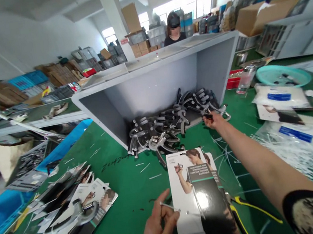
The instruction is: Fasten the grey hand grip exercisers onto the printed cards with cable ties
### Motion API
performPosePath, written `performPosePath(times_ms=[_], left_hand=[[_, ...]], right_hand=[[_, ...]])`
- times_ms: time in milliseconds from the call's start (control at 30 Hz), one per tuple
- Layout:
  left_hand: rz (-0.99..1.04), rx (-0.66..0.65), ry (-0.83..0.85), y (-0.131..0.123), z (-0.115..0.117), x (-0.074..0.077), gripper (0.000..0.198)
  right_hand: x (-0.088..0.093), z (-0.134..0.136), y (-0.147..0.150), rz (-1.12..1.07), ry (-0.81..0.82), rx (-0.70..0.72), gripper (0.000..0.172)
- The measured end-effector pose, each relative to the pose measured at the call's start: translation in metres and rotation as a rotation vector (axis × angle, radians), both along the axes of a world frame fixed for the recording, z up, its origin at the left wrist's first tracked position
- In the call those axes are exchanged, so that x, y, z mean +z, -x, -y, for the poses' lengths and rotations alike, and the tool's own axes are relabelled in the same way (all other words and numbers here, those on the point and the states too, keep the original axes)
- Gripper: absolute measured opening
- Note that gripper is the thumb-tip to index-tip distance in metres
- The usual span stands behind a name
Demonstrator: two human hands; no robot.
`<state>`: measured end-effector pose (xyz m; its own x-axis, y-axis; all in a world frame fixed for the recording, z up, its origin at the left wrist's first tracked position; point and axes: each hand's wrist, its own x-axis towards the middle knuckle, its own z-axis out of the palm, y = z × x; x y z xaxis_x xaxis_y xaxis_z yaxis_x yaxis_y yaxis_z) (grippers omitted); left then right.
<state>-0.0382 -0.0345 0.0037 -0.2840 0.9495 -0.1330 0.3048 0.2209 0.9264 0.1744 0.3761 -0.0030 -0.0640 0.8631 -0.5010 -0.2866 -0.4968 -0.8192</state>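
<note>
In the head view, my left hand point(158, 225) is at the left edge of a stack of printed cards point(182, 184), its thumb and fingers closed on a thin white cable tie point(170, 206) by a hole in the top card. My right hand point(215, 120) reaches to the front right of a grey plastic bin lying on its side, fingers closed round part of a black and grey hand grip strengthener point(208, 116). Many more hand grip strengtheners point(160, 142) lie heaped in the bin's mouth and spill onto the green table.
The grey bin point(150, 80) stands across the table. Cards with a grip strengthener on top point(80, 216) lie left. Yellow-handled pliers point(255, 208) lie beside the card stack. Loose cable ties point(293, 154), bags and a turquoise tray point(283, 73) are right. A person point(174, 31) is behind the bin.
</note>
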Motion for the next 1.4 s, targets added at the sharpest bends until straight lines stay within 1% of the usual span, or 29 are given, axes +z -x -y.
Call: performPosePath(times_ms=[67,100,133,167,233,300,333,367,433,467,500,567,600,700,767,833,900,967,1033,1100,1167,1267,1333,1400], left_hand=[[0.01,-0.054,0.001,0.013,0.002,0.003,0.072],[0.015,-0.055,-0.018,0.021,0.002,0.007,0.076],[0.019,-0.033,-0.045,0.03,0.003,0.011,0.075],[0.021,0.01,-0.075,0.038,0.003,0.015,0.07],[0.013,0.105,-0.116,0.049,0.001,0.025,0.056],[-0.002,0.129,-0.147,0.05,-0.008,0.036,0.047],[-0.008,0.105,-0.173,0.047,-0.015,0.041,0.044],[-0.013,0.058,-0.21,0.041,-0.023,0.045,0.043],[-0.045,-0.053,-0.302,0.027,-0.041,0.051,0.044],[-0.076,-0.108,-0.346,0.02,-0.049,0.052,0.046],[-0.109,-0.158,-0.378,0.015,-0.056,0.052,0.047],[-0.162,-0.226,-0.399,0.011,-0.066,0.048,0.042],[-0.175,-0.238,-0.393,0.013,-0.069,0.045,0.038],[-0.191,-0.212,-0.371,0.024,-0.071,0.031,0.031],[-0.239,-0.204,-0.367,0.031,-0.068,0.024,0.031],[-0.319,-0.25,-0.373,0.036,-0.063,0.022,0.029],[-0.387,-0.352,-0.372,0.038,-0.059,0.024,0.023],[-0.409,-0.445,-0.368,0.039,-0.055,0.028,0.021],[-0.405,-0.462,-0.378,0.039,-0.057,0.033,0.02],[-0.396,-0.414,-0.413,0.037,-0.064,0.037,0.02],[-0.403,-0.393,-0.442,0.031,-0.075,0.039,0.022],[-0.466,-0.453,-0.455,0.015,-0.093,0.039,0.025],[-0.512,-0.504,-0.455,0.005,-0.1,0.04,0.028],[-0.523,-0.54,-0.458,-0.002,-0.101,0.041,0.026]], right_hand=[[0.0,0.013,-0.013,0.022,-0.017,-0.004,0.035],[0.001,0.025,-0.024,0.036,-0.03,0.002,0.034],[0.002,0.041,-0.036,0.05,-0.048,0.013,0.032],[0.005,0.06,-0.049,0.063,-0.067,0.034,0.029],[0.015,0.105,-0.074,0.086,-0.125,0.087,0.016],[0.03,0.154,-0.091,0.105,-0.166,0.187,0.019],[0.039,0.177,-0.094,0.137,-0.187,0.284,0.021],[0.049,0.199,-0.093,0.236,-0.259,0.462,0.022],[0.069,0.235,-0.082,0.392,-0.366,0.728,0.024],[0.077,0.248,-0.072,0.45,-0.414,0.82,0.025],[0.084,0.257,-0.061,0.497,-0.454,0.877,0.026],[0.093,0.267,-0.04,0.56,-0.512,0.952,0.026],[0.095,0.269,-0.03,0.588,-0.53,0.978,0.028],[0.092,0.267,-0.009,0.643,-0.528,1.05,0.042],[0.087,0.268,-0.002,0.691,-0.547,1.066,0.046],[0.082,0.275,-0.001,0.8,-0.659,1.05,0.04],[0.079,0.288,-0.006,0.995,-0.773,1.027,0.033],[0.079,0.303,-0.015,1.199,-0.814,0.995,0.035],[0.08,0.315,-0.025,1.298,-0.879,0.917,0.04],[0.08,0.323,-0.03,1.25,-1.021,0.859,0.038],[0.076,0.325,-0.029,1.142,-1.119,0.883,0.031],[0.065,0.323,-0.016,1.061,-1.146,0.912,0.019],[0.058,0.319,-0.006,1.057,-1.151,0.872,0.013],[0.055,0.317,-0.001,1.057,-1.144,0.805,0.009]])
